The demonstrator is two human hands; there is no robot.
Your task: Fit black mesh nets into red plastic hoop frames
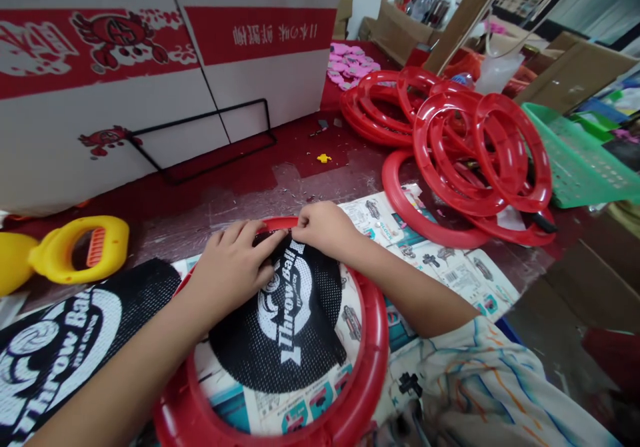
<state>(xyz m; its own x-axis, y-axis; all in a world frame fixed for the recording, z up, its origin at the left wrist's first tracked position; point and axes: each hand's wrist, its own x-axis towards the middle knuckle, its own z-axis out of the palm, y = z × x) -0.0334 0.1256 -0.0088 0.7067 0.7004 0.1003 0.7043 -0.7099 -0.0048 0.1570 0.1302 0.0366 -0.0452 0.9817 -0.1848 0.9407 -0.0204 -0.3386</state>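
Observation:
A red plastic ring (373, 340) lies in front of me on printed card sheets. Inside it sits a round black mesh net (320, 320) with white "Throw Ball" lettering, its far edge against the ring's far rim. My left hand (237, 260) rests over that rim, fingers curved on the net's edge and index finger reaching toward the other hand. My right hand (323, 229) is closed in a pinch on the net's edge at the same rim. The fingertips are partly hidden. A second black mesh net (145, 294) lies to the left, partly behind my left forearm.
Several red rings (450, 200) are piled at the right beside a green basket (575, 160). A large carton (165, 100) and a black wire frame (273, 117) stand behind. A yellow handle (50, 254) lies left; a small yellow piece (324, 158) and pink pieces (350, 60) lie farther back.

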